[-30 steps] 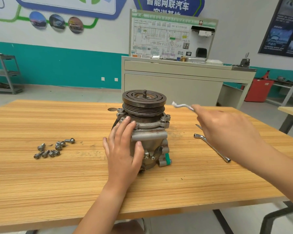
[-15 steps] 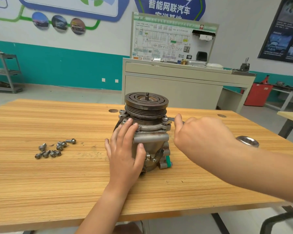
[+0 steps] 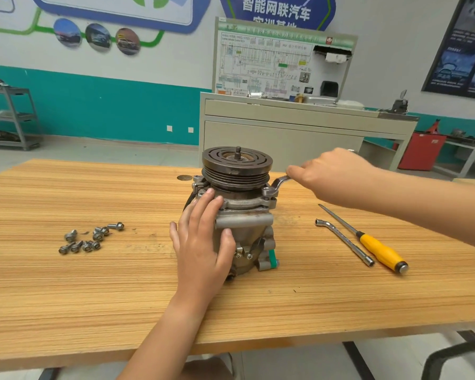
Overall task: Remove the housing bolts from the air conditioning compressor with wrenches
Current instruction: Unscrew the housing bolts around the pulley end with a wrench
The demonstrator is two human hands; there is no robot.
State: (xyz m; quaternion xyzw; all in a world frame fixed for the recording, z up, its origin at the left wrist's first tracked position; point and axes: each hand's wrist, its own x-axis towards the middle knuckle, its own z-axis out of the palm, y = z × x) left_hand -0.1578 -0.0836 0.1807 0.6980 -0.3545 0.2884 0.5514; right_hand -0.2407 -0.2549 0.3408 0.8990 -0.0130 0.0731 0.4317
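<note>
The grey air conditioning compressor (image 3: 247, 223) stands upright on the wooden table (image 3: 93, 292), its dark grooved pulley (image 3: 237, 165) on top. My left hand (image 3: 200, 242) lies against the compressor's left side, fingers spread up to the flange and thumb on the horizontal tube. My right hand (image 3: 329, 174) grips the handle of a silver ring wrench (image 3: 277, 185). The wrench's ring end sits on a housing bolt (image 3: 268, 192) at the flange's right corner. Several removed bolts (image 3: 88, 239) lie loose on the table to the left.
An L-shaped socket wrench (image 3: 343, 241) and a yellow-handled screwdriver (image 3: 379, 248) lie on the table to the right of the compressor. A beige training bench (image 3: 285, 133) stands behind the table. A grey shelf (image 3: 11, 116) is at the far left wall.
My right hand brought the wrench down from the air onto the right flange bolt, then swung the handle back and to the right. My left hand stayed on the compressor.
</note>
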